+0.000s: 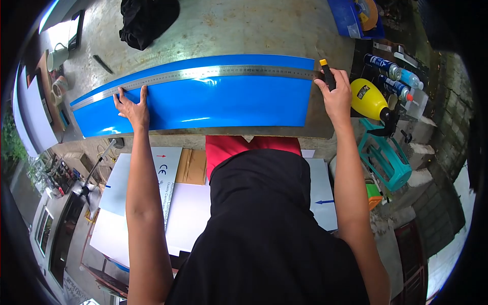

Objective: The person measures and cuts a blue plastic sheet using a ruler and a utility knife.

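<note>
A long blue sheet (229, 101) lies across the table, glossy on top. Along its far side rests a metal ruler (229, 71), running nearly the sheet's whole length. My left hand (133, 108) presses on the ruler's left part with fingers spread, thumb and fingertips touching the metal. At the ruler's right end, my right hand (337, 94) is closed round a utility knife (328, 76) with a black body and a yellow end. The knife is beside the sheet's right edge; whether its blade touches anything is too small to tell.
Black cloth (147, 20) lies at the table's far side, near a dark thin strip (102, 64). Mugs (57, 57) stand at left. A blue bin (356, 18), yellow spray bottle (370, 99), spray cans (382, 66) and a teal stool (386, 157) are at right. Panels (193, 208) lie below.
</note>
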Demonstrator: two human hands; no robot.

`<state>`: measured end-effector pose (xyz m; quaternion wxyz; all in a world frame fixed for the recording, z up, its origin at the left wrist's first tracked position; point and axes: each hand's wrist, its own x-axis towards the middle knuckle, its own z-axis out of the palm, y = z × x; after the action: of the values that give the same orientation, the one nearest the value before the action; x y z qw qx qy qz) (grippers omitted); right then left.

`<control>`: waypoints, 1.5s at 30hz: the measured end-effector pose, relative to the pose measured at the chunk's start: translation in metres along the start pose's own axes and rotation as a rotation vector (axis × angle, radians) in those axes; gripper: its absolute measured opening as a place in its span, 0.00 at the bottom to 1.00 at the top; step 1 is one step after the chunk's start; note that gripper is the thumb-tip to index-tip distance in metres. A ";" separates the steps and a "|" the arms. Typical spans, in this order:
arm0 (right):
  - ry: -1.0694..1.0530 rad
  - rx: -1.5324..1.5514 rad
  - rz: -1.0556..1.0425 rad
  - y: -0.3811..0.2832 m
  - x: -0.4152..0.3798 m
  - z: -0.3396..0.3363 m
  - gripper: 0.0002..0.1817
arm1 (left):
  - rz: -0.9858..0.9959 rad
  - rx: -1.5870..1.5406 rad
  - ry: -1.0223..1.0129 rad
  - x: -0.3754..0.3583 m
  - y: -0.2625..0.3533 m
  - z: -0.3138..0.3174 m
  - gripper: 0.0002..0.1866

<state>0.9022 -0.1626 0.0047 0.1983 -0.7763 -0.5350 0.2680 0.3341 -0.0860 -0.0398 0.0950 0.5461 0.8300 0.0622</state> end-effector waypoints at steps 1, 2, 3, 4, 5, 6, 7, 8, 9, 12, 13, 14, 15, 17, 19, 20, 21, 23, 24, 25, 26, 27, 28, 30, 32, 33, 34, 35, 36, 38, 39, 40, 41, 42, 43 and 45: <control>0.002 0.012 -0.002 0.000 0.000 0.000 0.22 | 0.001 0.005 -0.001 0.000 0.000 0.000 0.58; 0.005 0.023 -0.005 0.001 0.000 0.000 0.21 | -0.001 0.004 -0.002 0.000 0.001 -0.001 0.58; 0.003 0.026 -0.003 0.001 0.000 0.000 0.21 | -0.004 0.004 -0.004 0.000 0.001 -0.001 0.59; 0.003 0.034 0.001 0.002 0.000 0.001 0.21 | -0.003 0.007 -0.003 0.000 0.001 -0.001 0.59; 0.003 0.042 0.004 0.002 0.000 0.001 0.21 | -0.005 0.004 -0.008 0.000 0.001 -0.002 0.59; 0.002 0.046 0.004 0.002 0.000 0.001 0.21 | -0.007 0.001 -0.011 0.000 0.001 -0.002 0.59; -0.003 0.059 0.016 0.002 0.000 0.001 0.21 | -0.006 0.003 -0.010 0.001 0.001 -0.002 0.59; -0.010 0.071 0.028 0.002 0.000 0.001 0.21 | -0.005 0.003 -0.008 0.001 0.000 -0.001 0.59; -0.009 0.072 0.029 0.002 0.000 0.001 0.21 | -0.006 0.002 -0.007 0.001 0.000 -0.001 0.59; -0.003 0.059 0.028 0.001 0.001 0.001 0.21 | -0.006 -0.003 -0.013 0.001 -0.001 -0.001 0.59; 0.003 0.051 0.024 0.000 0.000 0.001 0.21 | -0.007 -0.004 -0.015 0.001 -0.001 -0.001 0.59; 0.007 0.043 0.019 0.000 0.000 0.000 0.21 | -0.006 -0.009 -0.013 0.001 -0.001 -0.002 0.59; 0.006 0.040 0.019 0.000 0.000 0.001 0.21 | -0.007 -0.014 -0.012 0.001 -0.001 -0.002 0.59; -0.008 0.047 0.043 0.001 0.000 0.001 0.21 | -0.006 -0.010 -0.013 0.001 -0.001 -0.002 0.59; -0.005 0.049 0.030 0.003 0.000 0.001 0.21 | -0.004 -0.005 -0.015 0.001 -0.003 -0.001 0.59; -0.001 0.055 0.018 0.004 0.000 0.002 0.21 | 0.001 -0.003 -0.012 0.002 -0.004 -0.001 0.59; -0.001 0.053 0.019 0.003 0.000 0.002 0.21 | 0.006 -0.001 -0.010 0.002 -0.004 0.000 0.58; 0.001 0.055 0.064 0.001 0.000 0.002 0.21 | 0.014 0.004 -0.005 0.002 -0.005 0.000 0.58; 0.002 0.054 0.065 0.001 0.000 0.003 0.21 | 0.021 0.010 0.002 0.001 -0.004 0.000 0.58; 0.041 0.076 0.048 0.000 0.002 0.004 0.20 | 0.022 0.008 0.002 0.002 -0.003 0.000 0.58; 0.081 0.099 0.032 -0.001 0.002 0.005 0.20 | 0.022 0.010 -0.003 0.002 -0.003 -0.001 0.57; 0.081 0.098 0.033 -0.003 0.003 0.006 0.20 | 0.022 0.013 -0.010 0.002 -0.003 -0.001 0.57; 0.094 0.099 0.059 -0.006 0.003 0.006 0.20 | 0.023 0.013 -0.011 0.002 -0.003 -0.001 0.57; 0.107 0.100 0.085 -0.007 0.004 0.007 0.20 | 0.017 0.025 -0.022 0.003 -0.003 -0.001 0.57; 0.125 0.078 0.106 -0.006 0.005 0.009 0.20 | 0.016 0.026 -0.025 0.003 -0.004 -0.001 0.57; 0.124 0.079 0.105 -0.007 0.006 0.009 0.20 | 0.014 0.027 -0.028 0.003 -0.003 -0.001 0.57; 0.132 0.055 0.104 -0.008 0.007 0.009 0.20 | 0.013 0.027 -0.027 0.003 -0.003 -0.001 0.57; 0.140 0.032 0.104 -0.009 0.007 0.009 0.20 | 0.009 0.032 -0.033 0.003 -0.002 -0.002 0.57; 0.139 0.031 0.103 -0.009 0.008 0.009 0.20 | 0.006 0.036 -0.040 0.004 -0.002 -0.001 0.58; 0.124 0.059 0.123 -0.010 0.009 0.007 0.20 | 0.005 0.039 -0.040 0.004 -0.002 -0.002 0.58; 0.123 0.058 0.123 -0.011 0.010 0.006 0.20 | 0.006 0.045 -0.041 0.003 -0.002 -0.002 0.58; 0.121 0.075 0.126 -0.012 0.011 0.006 0.20 | 0.005 0.044 -0.041 0.004 -0.001 -0.002 0.58; 0.117 0.092 0.131 -0.012 0.011 0.006 0.20 | 0.007 0.044 -0.040 0.003 -0.001 -0.002 0.58; 0.116 0.091 0.131 -0.013 0.011 0.005 0.20 | 0.010 0.044 -0.039 0.003 -0.002 -0.001 0.58; 0.116 0.091 0.142 -0.015 0.011 0.005 0.20 | 0.008 0.044 -0.039 0.003 -0.003 -0.001 0.58; 0.116 0.092 0.152 -0.015 0.012 0.006 0.20 | 0.008 0.057 -0.040 0.004 -0.003 0.000 0.58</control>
<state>0.8911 -0.1464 0.0069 0.2432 -0.8189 -0.4494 0.2613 0.3297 -0.0831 -0.0406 0.0959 0.5532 0.8271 0.0279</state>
